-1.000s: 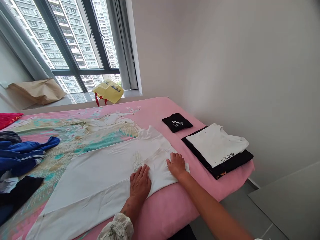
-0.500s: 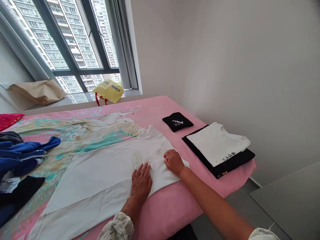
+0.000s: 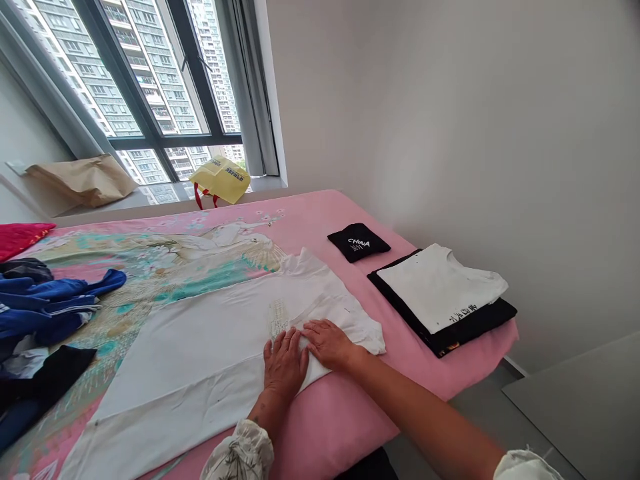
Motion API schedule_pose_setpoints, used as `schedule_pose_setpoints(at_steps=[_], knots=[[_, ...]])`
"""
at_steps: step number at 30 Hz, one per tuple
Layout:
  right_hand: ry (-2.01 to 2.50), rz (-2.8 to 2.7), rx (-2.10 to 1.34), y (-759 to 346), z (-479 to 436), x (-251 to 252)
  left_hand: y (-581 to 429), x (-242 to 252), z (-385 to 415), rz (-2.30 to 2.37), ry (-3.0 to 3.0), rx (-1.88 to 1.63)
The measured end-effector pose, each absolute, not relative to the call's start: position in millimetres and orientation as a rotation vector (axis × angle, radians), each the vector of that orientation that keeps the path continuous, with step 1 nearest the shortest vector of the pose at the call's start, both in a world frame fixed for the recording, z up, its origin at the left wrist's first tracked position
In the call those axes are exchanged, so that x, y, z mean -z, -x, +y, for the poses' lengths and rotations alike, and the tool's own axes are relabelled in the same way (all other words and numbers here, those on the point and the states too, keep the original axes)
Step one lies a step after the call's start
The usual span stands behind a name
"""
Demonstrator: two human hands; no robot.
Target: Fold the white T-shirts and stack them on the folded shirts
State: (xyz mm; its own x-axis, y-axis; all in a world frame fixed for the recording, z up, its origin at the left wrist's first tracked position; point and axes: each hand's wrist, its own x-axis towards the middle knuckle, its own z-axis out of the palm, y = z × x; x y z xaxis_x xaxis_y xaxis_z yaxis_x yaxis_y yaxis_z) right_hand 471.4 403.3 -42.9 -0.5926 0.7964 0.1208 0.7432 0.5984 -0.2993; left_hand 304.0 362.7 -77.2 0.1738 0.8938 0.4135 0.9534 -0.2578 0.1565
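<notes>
A white T-shirt (image 3: 210, 347) lies spread out across the pink bed (image 3: 350, 413), one side folded in. My left hand (image 3: 285, 363) rests flat on the shirt near the bed's front edge, fingers stretched out. My right hand (image 3: 327, 343) lies flat right beside it on the folded sleeve part, fingers pointing left and touching the left hand. Neither hand holds anything.
A stack of folded shirts, white on black (image 3: 443, 297), sits at the bed's right corner, with a small folded black cloth (image 3: 359, 242) behind it. Blue and black clothes (image 3: 45, 313) are piled at the left. A yellow bag (image 3: 220, 180) and brown paper bag (image 3: 83, 179) lie on the windowsill.
My right hand has slid left across the shirt from the sleeve's right edge until it meets my left hand. The left hand has stayed in place.
</notes>
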Motion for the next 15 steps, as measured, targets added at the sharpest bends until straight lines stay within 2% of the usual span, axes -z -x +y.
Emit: schedule_pose_setpoints(at_steps=[5, 7, 11, 13, 15], knots=[[2.083, -2.196, -0.381, -491.0, 427.5, 43.7, -304.0, 76.7, 363.3, -1.837, 2.3, 0.632], [2.026, -2.181, -0.282, -490.7, 424.1, 40.2, -304.2, 75.6, 363.3, -1.839, 2.301, 0.634], [1.456, -2.475, -0.273, -476.1, 393.2, 47.1, -305.3, 71.9, 362.2, -1.845, 2.301, 0.636], [1.493, -2.478, -0.323, -475.4, 380.4, 53.5, -305.9, 70.0, 361.7, -1.86, 2.301, 0.618], [1.755, -2.316, -0.3, -484.2, 373.8, 56.1, -306.6, 68.4, 361.7, -1.883, 2.302, 0.591]])
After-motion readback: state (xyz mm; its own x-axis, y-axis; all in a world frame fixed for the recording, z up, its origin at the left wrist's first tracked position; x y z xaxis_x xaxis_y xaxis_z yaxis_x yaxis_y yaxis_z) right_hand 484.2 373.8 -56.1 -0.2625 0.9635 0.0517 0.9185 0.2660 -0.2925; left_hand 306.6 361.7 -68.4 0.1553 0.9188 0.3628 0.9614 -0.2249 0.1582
